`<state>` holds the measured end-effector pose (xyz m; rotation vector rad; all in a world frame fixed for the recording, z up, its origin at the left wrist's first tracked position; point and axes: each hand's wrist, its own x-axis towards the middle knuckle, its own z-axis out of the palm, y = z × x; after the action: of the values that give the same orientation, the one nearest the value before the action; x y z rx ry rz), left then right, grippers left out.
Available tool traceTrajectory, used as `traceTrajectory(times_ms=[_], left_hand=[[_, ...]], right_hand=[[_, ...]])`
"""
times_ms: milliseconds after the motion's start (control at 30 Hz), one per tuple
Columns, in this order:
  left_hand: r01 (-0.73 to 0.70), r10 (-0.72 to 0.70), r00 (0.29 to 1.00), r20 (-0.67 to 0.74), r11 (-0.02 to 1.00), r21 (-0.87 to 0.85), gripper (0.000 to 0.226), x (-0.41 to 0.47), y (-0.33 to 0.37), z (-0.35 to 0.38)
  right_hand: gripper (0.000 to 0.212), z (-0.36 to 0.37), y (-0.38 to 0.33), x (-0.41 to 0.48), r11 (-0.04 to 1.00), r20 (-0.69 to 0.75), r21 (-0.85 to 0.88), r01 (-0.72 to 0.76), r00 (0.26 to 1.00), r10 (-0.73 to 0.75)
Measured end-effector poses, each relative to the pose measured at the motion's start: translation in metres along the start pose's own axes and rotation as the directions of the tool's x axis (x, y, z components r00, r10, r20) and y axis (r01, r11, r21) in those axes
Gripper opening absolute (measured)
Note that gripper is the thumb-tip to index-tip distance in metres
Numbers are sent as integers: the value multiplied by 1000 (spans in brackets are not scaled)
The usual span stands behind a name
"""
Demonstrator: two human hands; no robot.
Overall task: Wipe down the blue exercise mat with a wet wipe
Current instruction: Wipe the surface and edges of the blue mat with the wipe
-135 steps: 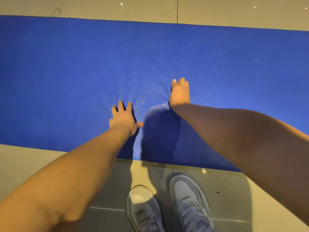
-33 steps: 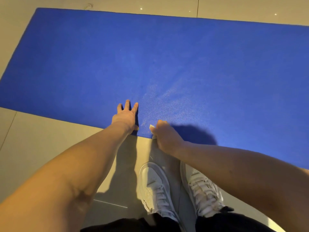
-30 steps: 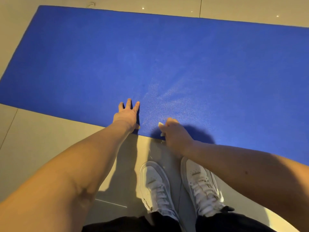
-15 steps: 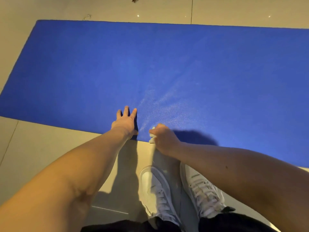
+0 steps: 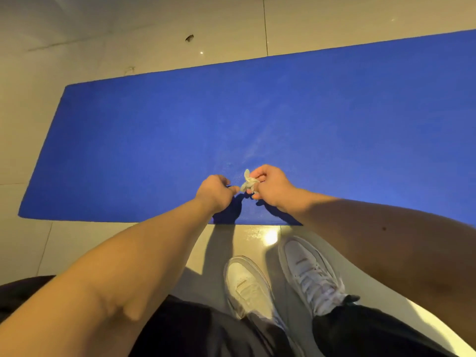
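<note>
The blue exercise mat [image 5: 154, 140] lies flat on a tiled floor and runs off the right edge of the view. A faint damp sheen marks it just beyond my hands. My right hand [image 5: 270, 186] is lifted above the mat's near edge and pinches a small crumpled wet wipe [image 5: 247, 182] between its fingers. My left hand [image 5: 215, 193] hovers close beside it, fingers curled, thumb pointing at the wipe; whether it touches the wipe I cannot tell.
My two white sneakers [image 5: 248, 284] stand on the beige tiled floor [image 5: 77, 243] just short of the mat's near edge. A dark speck [image 5: 189, 38] lies on the floor beyond the mat's far side.
Both hands have lifted off the mat and come together. The right hand, which was wiping at the near edge, now holds the bunched wipe up; the left hand's flat fingers have curled.
</note>
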<state>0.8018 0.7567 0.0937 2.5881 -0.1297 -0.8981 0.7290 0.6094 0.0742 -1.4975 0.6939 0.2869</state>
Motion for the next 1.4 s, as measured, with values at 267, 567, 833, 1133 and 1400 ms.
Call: traceTrajectory(times_ms=[267, 567, 833, 1133, 1400], left_hand=[[-3, 75, 988, 135, 883, -470, 29, -50, 28, -7], [-60, 79, 997, 15, 853, -519, 41, -104, 25, -31], [-125, 137, 991, -3, 892, -435, 33, -122, -3, -63], [-143, 167, 986, 18, 890, -432, 22, -97, -56, -74], [-105, 131, 991, 26, 885, -453, 21, -33, -84, -22]], right_hand=[[25, -14, -7, -39, 1000, -39, 3, 18, 999, -18], [20, 7, -51, -85, 963, -85, -247, 111, 987, -135], [18, 43, -73, -121, 988, -23, -151, 30, 999, -34], [22, 90, -77, -111, 987, -16, -154, -51, 999, 49], [10, 104, -11, -26, 982, -301, -116, -152, 947, 111]])
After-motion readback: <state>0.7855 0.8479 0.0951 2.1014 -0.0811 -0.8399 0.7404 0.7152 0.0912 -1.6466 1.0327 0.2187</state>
